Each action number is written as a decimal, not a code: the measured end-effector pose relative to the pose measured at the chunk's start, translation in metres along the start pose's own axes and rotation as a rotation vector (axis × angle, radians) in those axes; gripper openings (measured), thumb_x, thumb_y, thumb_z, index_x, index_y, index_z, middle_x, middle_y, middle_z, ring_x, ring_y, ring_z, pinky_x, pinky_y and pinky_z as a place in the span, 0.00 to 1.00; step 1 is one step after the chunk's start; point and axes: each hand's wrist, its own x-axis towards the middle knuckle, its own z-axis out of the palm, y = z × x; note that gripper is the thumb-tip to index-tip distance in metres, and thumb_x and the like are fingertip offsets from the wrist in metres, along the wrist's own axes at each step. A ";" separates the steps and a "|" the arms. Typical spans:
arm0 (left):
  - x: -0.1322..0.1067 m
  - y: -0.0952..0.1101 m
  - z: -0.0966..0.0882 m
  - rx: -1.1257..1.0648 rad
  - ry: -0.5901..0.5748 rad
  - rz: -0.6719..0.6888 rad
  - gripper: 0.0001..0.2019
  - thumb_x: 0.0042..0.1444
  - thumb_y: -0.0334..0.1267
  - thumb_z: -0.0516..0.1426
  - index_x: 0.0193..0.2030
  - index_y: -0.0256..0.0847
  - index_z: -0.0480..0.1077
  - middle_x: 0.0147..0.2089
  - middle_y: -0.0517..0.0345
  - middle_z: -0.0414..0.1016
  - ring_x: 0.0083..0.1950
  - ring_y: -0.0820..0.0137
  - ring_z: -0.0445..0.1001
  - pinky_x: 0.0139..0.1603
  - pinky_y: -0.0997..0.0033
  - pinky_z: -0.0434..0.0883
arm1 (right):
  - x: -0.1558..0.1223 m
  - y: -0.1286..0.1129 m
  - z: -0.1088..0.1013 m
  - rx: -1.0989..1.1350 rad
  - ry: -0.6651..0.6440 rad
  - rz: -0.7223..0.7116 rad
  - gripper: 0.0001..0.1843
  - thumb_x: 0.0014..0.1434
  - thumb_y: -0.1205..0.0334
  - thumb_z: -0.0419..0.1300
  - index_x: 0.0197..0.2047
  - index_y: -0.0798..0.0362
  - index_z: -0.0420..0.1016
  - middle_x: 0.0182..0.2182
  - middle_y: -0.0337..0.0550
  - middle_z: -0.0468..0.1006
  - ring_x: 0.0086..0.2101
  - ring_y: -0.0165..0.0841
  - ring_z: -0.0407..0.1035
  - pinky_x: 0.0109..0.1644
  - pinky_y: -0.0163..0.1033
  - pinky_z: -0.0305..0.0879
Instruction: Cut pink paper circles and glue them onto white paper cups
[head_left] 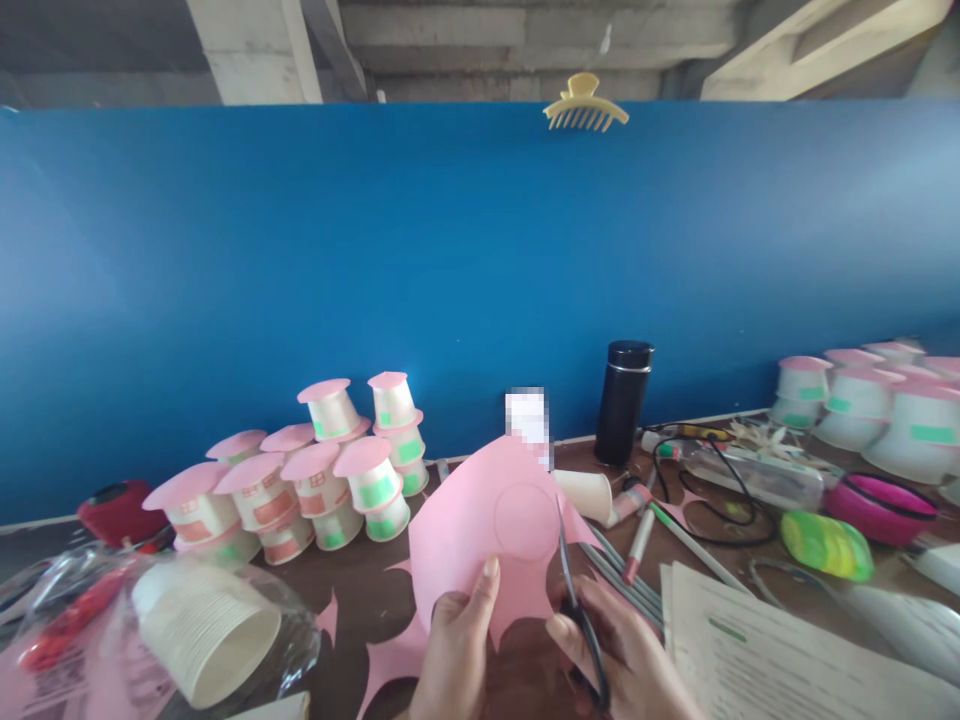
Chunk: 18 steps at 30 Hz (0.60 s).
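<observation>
My left hand point(456, 640) pinches the lower edge of a pink paper sheet point(487, 530) with a circle drawn on it, holding it upright over the brown table point(360, 590). My right hand point(622, 655) is closed round black-handled scissors point(574, 590), whose blades reach up into the sheet at the circle's right side. Pink offcuts point(394, 655) lie on the table below the sheet.
Paper cups with pink lids point(300, 480) pile up at left, more at far right point(862, 395). A bagged stack of white cups point(202, 625) lies front left. Black flask point(624, 400), pens point(637, 545), cables, pink bowl point(885, 505), printed papers point(780, 650) and a blue partition point(450, 260) are nearby.
</observation>
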 end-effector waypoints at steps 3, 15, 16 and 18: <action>-0.004 0.005 0.001 0.003 -0.029 -0.018 0.26 0.43 0.66 0.58 0.20 0.45 0.56 0.19 0.66 0.57 0.27 0.69 0.61 0.33 0.66 0.64 | 0.000 -0.004 0.003 0.056 0.018 0.015 0.19 0.57 0.42 0.59 0.36 0.50 0.65 0.24 0.31 0.62 0.19 0.24 0.60 0.17 0.27 0.60; 0.002 -0.006 0.001 -0.008 -0.025 -0.002 0.28 0.39 0.67 0.59 0.24 0.41 0.62 0.21 0.64 0.61 0.29 0.67 0.63 0.40 0.63 0.63 | 0.000 -0.003 0.007 0.064 0.104 0.060 0.22 0.52 0.39 0.62 0.36 0.51 0.68 0.24 0.34 0.66 0.22 0.28 0.64 0.18 0.27 0.59; 0.003 -0.007 0.001 -0.002 -0.023 0.011 0.28 0.38 0.68 0.59 0.23 0.41 0.62 0.21 0.64 0.61 0.29 0.67 0.63 0.40 0.63 0.63 | -0.001 -0.004 0.007 0.066 0.108 0.063 0.22 0.52 0.39 0.61 0.36 0.51 0.68 0.24 0.34 0.66 0.21 0.27 0.64 0.18 0.27 0.59; 0.003 -0.008 0.001 -0.008 -0.001 0.019 0.28 0.37 0.68 0.60 0.22 0.42 0.61 0.20 0.66 0.60 0.28 0.68 0.62 0.41 0.63 0.63 | -0.001 -0.005 0.007 0.070 0.100 0.075 0.22 0.53 0.40 0.61 0.37 0.51 0.68 0.24 0.34 0.66 0.20 0.27 0.63 0.17 0.27 0.58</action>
